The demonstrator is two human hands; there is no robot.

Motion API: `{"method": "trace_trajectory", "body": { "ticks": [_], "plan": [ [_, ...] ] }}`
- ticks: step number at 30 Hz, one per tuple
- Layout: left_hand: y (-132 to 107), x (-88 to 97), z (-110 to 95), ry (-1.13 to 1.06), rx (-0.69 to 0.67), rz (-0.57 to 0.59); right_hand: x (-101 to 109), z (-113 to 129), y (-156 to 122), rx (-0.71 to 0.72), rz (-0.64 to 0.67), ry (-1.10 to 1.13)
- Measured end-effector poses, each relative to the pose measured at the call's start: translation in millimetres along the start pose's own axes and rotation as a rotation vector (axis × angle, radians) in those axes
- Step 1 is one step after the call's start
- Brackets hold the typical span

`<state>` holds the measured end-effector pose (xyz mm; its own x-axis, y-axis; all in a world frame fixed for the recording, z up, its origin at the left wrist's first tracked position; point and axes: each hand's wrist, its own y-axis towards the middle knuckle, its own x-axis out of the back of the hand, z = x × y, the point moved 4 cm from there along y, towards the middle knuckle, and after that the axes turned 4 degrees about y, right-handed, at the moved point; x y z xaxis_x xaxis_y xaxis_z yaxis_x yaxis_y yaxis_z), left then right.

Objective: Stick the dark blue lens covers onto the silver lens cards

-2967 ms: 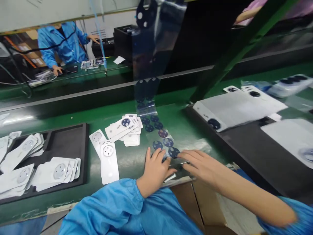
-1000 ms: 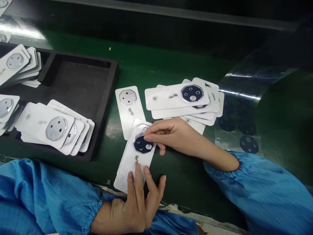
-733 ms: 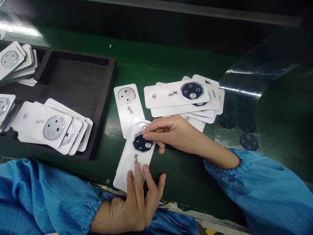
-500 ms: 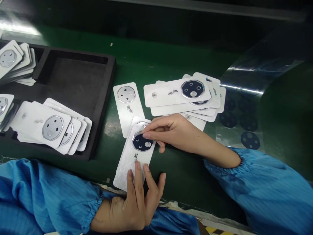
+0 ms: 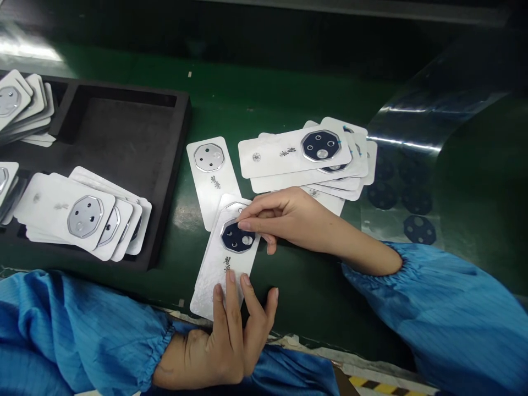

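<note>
A white panel with dark lettering lies tilted on another white panel in front of me. Within the silver octagonal ring near its top sits a dark blue octagonal sticker with round holes. My right hand pinches at the sticker's upper right edge, thumb and forefinger together, hiding that corner. Fingers spread, my left hand rests its fingertips on the panel's lower part. Just behind lies a single white panel with a plain silver octagon.
A fanned stack of white panels with dark octagons lies at the back right. Beyond my right forearm is a clear sheet bearing several dark octagonal stickers. At the left, a black compartment tray holds piles of white panels.
The whole view has shifted slightly. Both hands keep nearly the same places on the panel and sticker; nothing has been taken up or let go.
</note>
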<state>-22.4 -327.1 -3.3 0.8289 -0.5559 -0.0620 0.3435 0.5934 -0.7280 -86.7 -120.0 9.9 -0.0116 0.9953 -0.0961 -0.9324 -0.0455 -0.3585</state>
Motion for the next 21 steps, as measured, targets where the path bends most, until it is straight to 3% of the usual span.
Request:
{"method": "trace_trajectory", "body": {
  "ticks": [2, 4, 7, 13, 17, 21],
  "plan": [
    [10, 11.2, -12, 0.428, -0.312, 0.036, 0, 0, 0, 0.003, 0.002, -0.007],
    [16, 20.8, -17, 0.524, -0.417, 0.026, 0, 0, 0, 0.005, 0.005, -0.007],
    [19, 24.6, -18, 0.295, -0.333, -0.001, 0, 0, 1, 0.005, 0.001, -0.001],
    [3, -0.8, -17, -0.059, 0.009, -0.074, 0, 1, 1, 0.003, 0.007, -0.012],
    [-1, -7.6, -21, 0.007, 0.012, -0.073, 0, 1, 1, -0.001, 0.004, -0.022],
    [4, 0.3, -23, 0.294, -0.058, -0.029, 0, 0, 0, -0.008, 0.004, -0.022]
  ]
}}
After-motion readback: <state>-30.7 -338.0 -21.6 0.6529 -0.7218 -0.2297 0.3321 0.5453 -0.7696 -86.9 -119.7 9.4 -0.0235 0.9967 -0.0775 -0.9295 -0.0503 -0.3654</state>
